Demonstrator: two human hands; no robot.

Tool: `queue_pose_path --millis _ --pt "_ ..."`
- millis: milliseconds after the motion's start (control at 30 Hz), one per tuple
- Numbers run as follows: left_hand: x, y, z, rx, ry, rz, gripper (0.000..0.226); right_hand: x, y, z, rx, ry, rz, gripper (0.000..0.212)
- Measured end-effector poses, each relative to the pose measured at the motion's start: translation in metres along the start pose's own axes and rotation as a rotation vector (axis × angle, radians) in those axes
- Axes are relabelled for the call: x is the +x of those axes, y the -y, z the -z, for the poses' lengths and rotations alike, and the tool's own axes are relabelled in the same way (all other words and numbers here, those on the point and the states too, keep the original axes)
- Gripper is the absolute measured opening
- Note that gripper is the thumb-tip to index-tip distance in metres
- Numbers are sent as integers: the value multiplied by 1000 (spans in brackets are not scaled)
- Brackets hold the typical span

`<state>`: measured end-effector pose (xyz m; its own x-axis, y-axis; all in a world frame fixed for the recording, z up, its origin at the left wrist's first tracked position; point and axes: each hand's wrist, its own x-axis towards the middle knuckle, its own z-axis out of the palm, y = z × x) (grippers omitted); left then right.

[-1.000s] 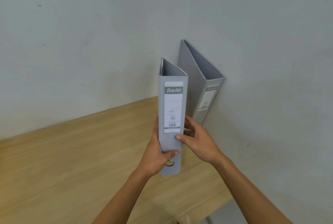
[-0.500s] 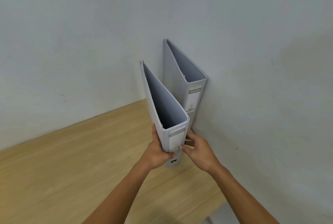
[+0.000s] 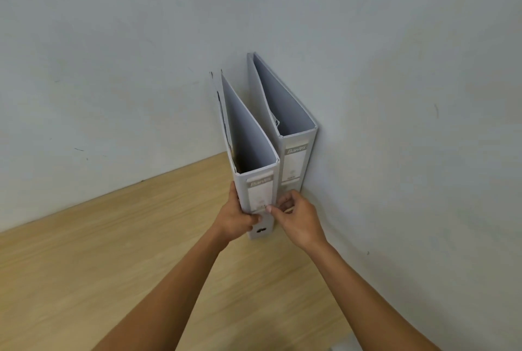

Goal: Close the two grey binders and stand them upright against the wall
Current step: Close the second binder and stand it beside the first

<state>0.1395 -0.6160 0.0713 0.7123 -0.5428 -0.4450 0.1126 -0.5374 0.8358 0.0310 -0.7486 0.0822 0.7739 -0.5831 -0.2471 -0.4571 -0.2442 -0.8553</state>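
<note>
Two grey lever-arch binders stand upright on the wooden table in the room's corner, spines facing me. The far binder (image 3: 293,135) rests against the right wall. The near binder (image 3: 248,141) stands just left of it, its base on the table. My left hand (image 3: 237,217) grips the near binder's left side and spine low down. My right hand (image 3: 296,217) holds the spine's right edge with thumb and fingertips, fingers reaching between the two binders.
The light wooden table (image 3: 113,251) stretches left and toward me. Grey walls (image 3: 409,124) meet in the corner behind the binders. The table's front edge shows at the bottom right.
The near binder was held raised with its spine facing me; it has come down onto the table and moved toward the corner beside the far binder. Both hands stayed on it.
</note>
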Motion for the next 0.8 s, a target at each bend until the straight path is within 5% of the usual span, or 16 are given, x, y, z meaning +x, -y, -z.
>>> queue_pose_path --millis 800 --pt "24 -27 -3 85 -205 68 66 51 -4 5 -6 52 -35 33"
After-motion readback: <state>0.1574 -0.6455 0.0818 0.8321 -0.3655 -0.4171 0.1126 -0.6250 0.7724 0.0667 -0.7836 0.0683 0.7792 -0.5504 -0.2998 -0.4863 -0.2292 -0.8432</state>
